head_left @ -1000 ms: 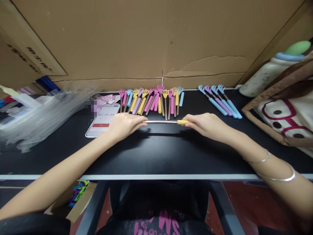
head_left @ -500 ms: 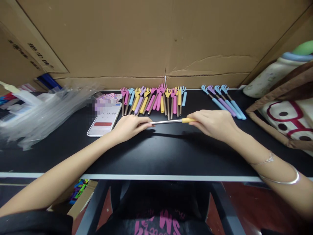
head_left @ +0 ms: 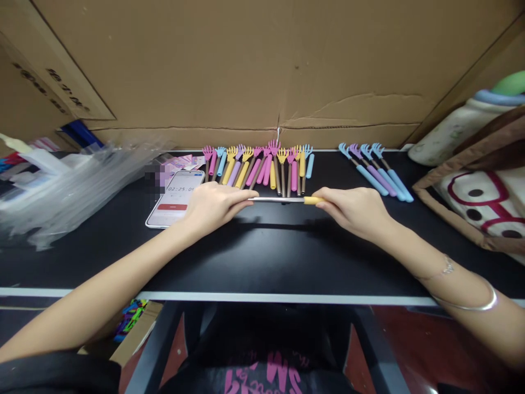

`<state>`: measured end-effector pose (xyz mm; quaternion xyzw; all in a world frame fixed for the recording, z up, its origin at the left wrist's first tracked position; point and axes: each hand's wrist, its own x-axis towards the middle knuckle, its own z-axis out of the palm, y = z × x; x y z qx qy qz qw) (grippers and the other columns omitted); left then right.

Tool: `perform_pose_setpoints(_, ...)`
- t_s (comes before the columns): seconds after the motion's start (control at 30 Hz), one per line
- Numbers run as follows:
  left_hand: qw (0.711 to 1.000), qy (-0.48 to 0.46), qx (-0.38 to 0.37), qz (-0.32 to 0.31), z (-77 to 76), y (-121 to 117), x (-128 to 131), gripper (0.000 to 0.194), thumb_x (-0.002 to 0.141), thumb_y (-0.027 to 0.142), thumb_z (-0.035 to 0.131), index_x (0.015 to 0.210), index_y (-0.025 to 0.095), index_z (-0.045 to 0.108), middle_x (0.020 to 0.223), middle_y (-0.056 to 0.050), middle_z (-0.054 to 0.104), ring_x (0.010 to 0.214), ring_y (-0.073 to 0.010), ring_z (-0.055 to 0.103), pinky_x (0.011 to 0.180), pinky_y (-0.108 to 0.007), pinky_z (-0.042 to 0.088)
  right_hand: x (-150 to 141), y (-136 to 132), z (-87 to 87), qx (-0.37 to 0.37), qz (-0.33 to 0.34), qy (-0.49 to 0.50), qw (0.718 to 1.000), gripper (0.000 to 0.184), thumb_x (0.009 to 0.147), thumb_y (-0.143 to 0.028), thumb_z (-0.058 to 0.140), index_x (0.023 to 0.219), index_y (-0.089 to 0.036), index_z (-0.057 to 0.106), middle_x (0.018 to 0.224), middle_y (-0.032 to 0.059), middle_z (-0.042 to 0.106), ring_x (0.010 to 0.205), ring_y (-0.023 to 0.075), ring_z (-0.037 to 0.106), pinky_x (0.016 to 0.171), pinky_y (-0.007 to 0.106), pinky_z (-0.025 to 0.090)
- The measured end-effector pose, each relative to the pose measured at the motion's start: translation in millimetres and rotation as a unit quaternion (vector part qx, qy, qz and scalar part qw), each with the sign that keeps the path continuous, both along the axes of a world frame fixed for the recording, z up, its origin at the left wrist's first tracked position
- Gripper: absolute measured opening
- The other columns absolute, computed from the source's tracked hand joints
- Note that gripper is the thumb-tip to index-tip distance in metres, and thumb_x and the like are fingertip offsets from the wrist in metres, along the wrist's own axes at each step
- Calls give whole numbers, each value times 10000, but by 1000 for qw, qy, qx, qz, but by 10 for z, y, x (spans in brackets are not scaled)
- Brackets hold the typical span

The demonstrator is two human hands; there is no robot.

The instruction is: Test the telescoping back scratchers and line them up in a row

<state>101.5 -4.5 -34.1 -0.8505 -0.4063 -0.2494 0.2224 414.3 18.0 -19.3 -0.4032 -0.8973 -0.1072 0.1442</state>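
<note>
My left hand [head_left: 219, 203] pinches one end of a silvery metal rod, its fingers wrapped over that end and hiding it. My right hand [head_left: 350, 210] is closed on the yellow end piece, so the held back scratcher [head_left: 279, 200] lies level between both hands, just above the table. Behind it runs a row of small hand-shaped back scratchers [head_left: 282, 157] in pink, yellow, purple and blue, with coloured tubes such as a blue grip sleeve [head_left: 310, 166] among them. Right of the row, several back scratchers with coloured handles [head_left: 388, 176] lie side by side.
A phone [head_left: 170, 207] with a timer lies by my left wrist. Clear plastic bags [head_left: 82, 189] are heaped at the left. A brown-edged bag [head_left: 484, 202] and a bottle [head_left: 451, 128] stand at the right. Cardboard [head_left: 229, 65] walls the back; a box [head_left: 141, 334] sits below the table edge.
The rod has come slightly up and level, with my left hand a little higher than before. Both hands keep their hold, and the things on the table lie as they were.
</note>
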Motion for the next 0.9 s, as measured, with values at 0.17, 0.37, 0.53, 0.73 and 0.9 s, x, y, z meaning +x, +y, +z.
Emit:
perform_pose_setpoints(0.17,997,54,60,-7,94,-21,-11,312,991,415,457,987,309,751,608,8,680,516,-125,575,518,-282,293,-24,-11,82,-171,17,38,984,433,983,-493,317,912,-228,652,648,0,637,546,138,545,538,247,283)
perform_pose_setpoints(0.37,996,72,44,-23,187,-68,11,290,1001,389,451,1023,321,731,534,17,591,496,-110,527,509,-292,254,-57,-32,169,-418,76,125,896,538,945,-596,345,839,-160,642,655,4,535,577,117,470,579,245,361)
perform_pose_setpoints(0.53,993,93,67,-38,130,-49,5,298,1000,379,454,924,261,718,577,18,635,526,-109,572,522,-287,283,-53,-16,136,-437,73,133,887,532,943,-586,356,830,-155,645,693,20,562,625,129,505,605,250,379)
perform_pose_setpoints(0.73,993,86,66,-42,26,6,-31,410,1023,409,369,816,210,662,670,3,710,566,-116,625,547,-271,325,-47,-24,102,-284,30,67,956,424,956,-491,366,851,-211,667,728,12,662,624,143,580,601,244,345)
perform_pose_setpoints(0.9,996,84,-4,6,-44,37,-26,529,1021,489,266,781,214,650,586,-16,668,516,-141,597,504,-266,286,-34,-55,73,-137,9,16,990,436,977,-537,350,912,-245,667,713,3,698,596,147,610,520,236,270)
